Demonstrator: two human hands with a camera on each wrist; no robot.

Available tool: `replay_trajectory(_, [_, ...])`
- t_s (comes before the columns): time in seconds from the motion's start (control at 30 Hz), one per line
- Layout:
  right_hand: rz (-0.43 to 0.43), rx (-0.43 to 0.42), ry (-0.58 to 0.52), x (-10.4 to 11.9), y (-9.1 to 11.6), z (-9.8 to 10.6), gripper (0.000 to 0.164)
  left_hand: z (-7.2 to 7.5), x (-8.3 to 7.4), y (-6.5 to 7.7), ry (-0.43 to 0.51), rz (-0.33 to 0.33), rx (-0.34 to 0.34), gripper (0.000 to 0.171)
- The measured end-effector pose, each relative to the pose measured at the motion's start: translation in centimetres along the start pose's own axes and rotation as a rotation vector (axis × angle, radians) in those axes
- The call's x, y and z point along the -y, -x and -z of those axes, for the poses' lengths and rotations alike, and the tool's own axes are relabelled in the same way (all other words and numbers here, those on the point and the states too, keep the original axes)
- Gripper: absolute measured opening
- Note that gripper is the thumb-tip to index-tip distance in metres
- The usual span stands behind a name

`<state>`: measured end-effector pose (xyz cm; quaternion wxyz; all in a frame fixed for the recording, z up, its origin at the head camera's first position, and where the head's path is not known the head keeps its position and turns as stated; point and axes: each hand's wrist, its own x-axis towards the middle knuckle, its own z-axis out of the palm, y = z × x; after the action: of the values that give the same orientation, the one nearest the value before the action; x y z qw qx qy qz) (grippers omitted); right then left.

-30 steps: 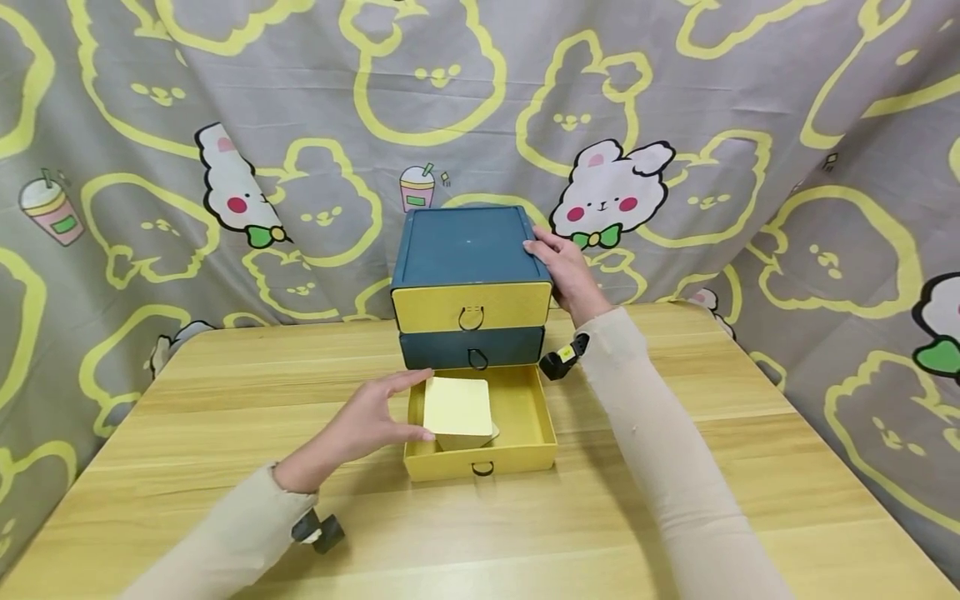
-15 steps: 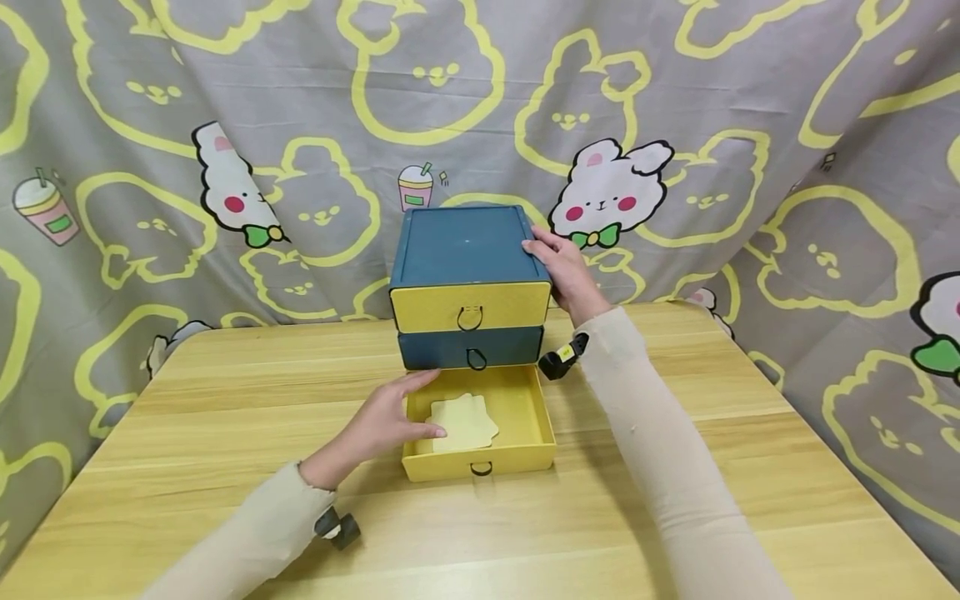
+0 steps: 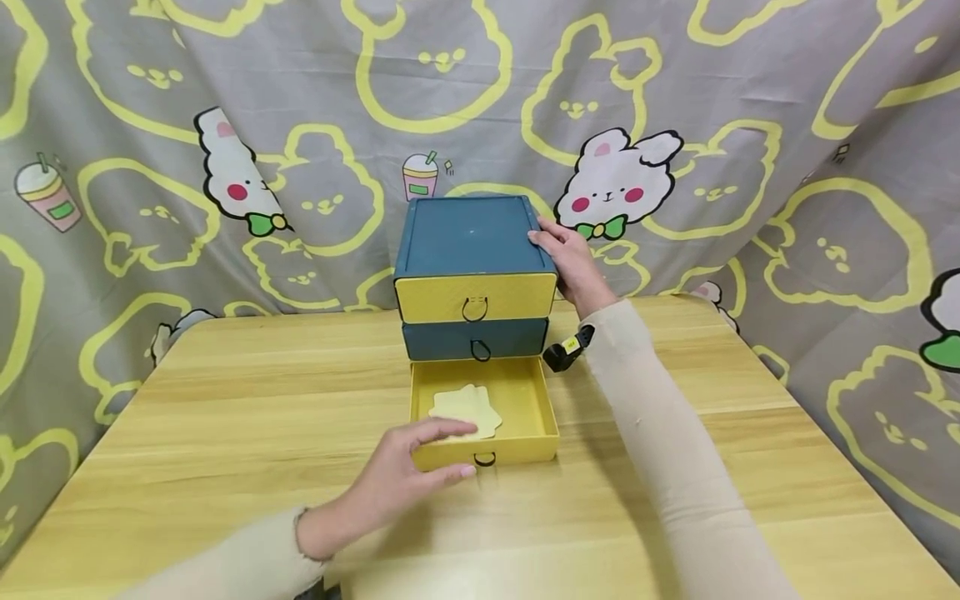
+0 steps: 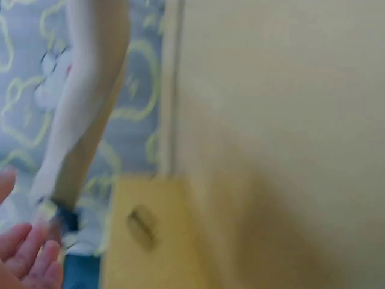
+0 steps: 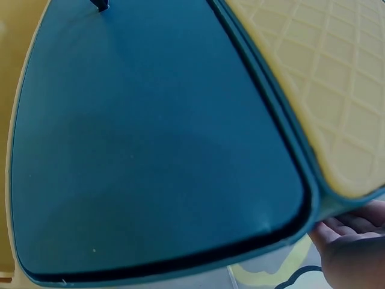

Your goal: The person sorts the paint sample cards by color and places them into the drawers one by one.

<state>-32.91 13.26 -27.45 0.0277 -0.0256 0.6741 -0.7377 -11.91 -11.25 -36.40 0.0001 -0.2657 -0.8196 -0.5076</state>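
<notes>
A drawer cabinet with a blue top stands at the back middle of the table. My right hand grips its right upper edge, thumb on top; in the right wrist view the fingers lie against the side. The lowest yellow drawer is pulled out, with pale yellow cards overlapping inside at its left. My left hand hovers at the drawer's front, thumb and fingers apart around nothing. Close to its fingertips is the drawer's black ring pull, blurred in the left wrist view.
Above the open drawer, the blue middle drawer and the yellow top drawer are closed, each with a black ring pull. A patterned grey curtain hangs behind the wooden table.
My left hand has put a yellow card down onto the others in the drawer and let go. It has since come forward to the drawer's front. My right hand stays in place.
</notes>
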Motion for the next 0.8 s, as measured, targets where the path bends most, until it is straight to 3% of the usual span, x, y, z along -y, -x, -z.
replay_trajectory(0.17, [-0.002,0.005,-0.003,0.0,0.0,0.1,0.059,-2.4,1.0,1.5,0.286,0.313,0.057,0.032])
replay_trajectory(0.33, [-0.010,0.002,0.002,0.0,0.0,0.1,0.058,-4.1,2.2,1.9,0.437,0.469,0.014,0.031])
replay_trajectory(0.6, [-0.006,0.001,0.003,0.1,0.1,0.0,0.058,-5.7,2.9,1.4,0.502,0.563,-0.030,0.043])
replay_trajectory(0.8, [-0.007,-0.005,0.001,0.0,-0.1,0.1,0.058,-6.3,3.2,0.7,0.542,0.578,-0.091,0.041])
